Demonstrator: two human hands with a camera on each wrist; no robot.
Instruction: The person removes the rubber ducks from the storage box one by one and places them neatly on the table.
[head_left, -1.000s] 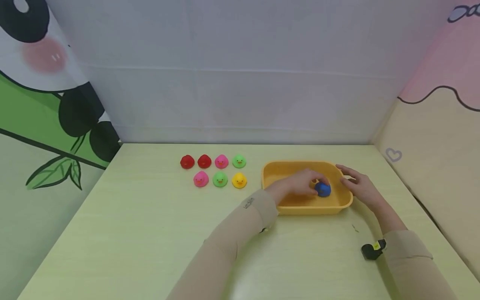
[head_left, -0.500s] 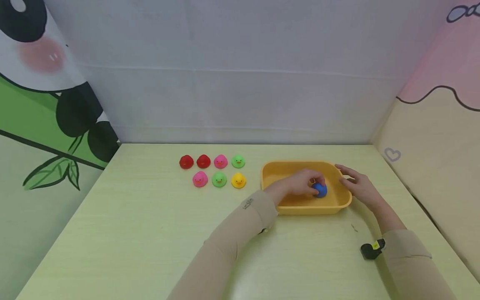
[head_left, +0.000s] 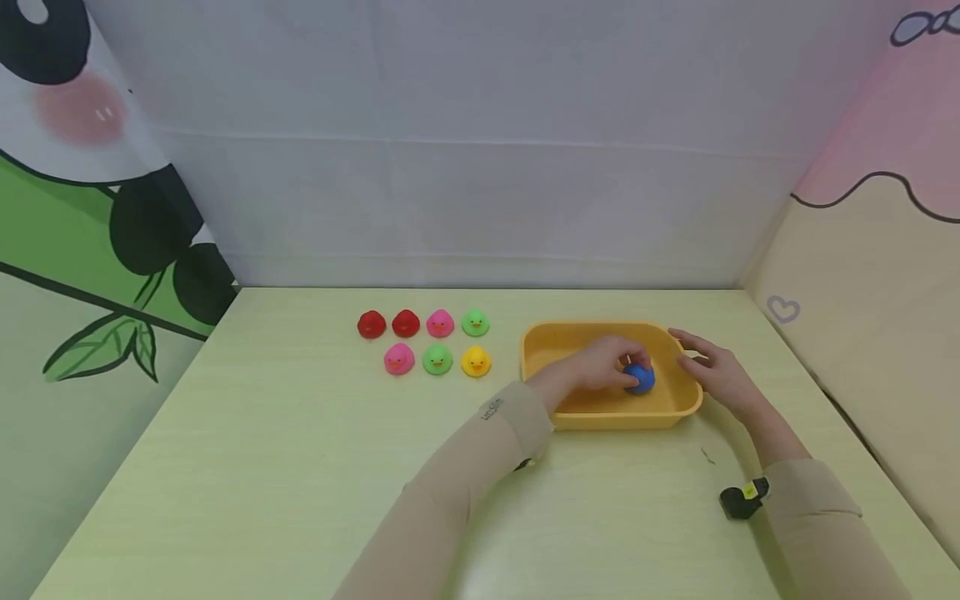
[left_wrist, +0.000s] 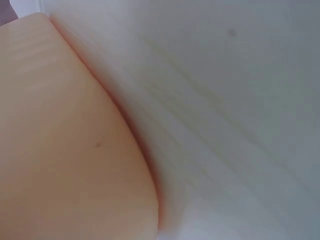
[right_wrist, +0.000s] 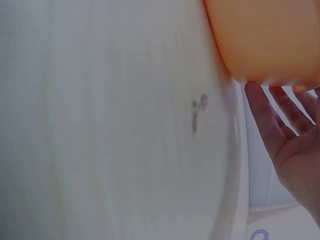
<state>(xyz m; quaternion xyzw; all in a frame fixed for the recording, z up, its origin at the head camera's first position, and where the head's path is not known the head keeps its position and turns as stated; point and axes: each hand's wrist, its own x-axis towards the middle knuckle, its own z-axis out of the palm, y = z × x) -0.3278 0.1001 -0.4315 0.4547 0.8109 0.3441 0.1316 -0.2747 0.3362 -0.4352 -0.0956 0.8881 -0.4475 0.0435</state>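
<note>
In the head view a blue rubber duck [head_left: 641,380] is inside a yellow-orange plastic basin [head_left: 615,422], near its right half. My left hand [head_left: 603,365] reaches over the basin's near left side and pinches the duck between thumb and fingers, which hide part of it. The right hand [head_left: 718,371] is at the basin's right end, fingertips against the outer wall and rim. In the right wrist view that hand [right_wrist: 295,135] has its fingers extended to the basin wall [right_wrist: 270,40]. The left wrist view shows only the basin's outside wall [left_wrist: 75,125] and the tabletop.
Left of the basin, several rubber ducks sit in two rows: dark red ones [head_left: 406,323], pink ones [head_left: 399,359], green ones [head_left: 437,359] and a yellow one [head_left: 476,362]. A white wall [head_left: 480,208] stands behind the pale wooden table [head_left: 262,467]; a printed panel [head_left: 885,333] borders the right.
My left fingers have closed further round the blue duck, which has shifted slightly left and turned inside the basin. The right hand stays at the basin's end.
</note>
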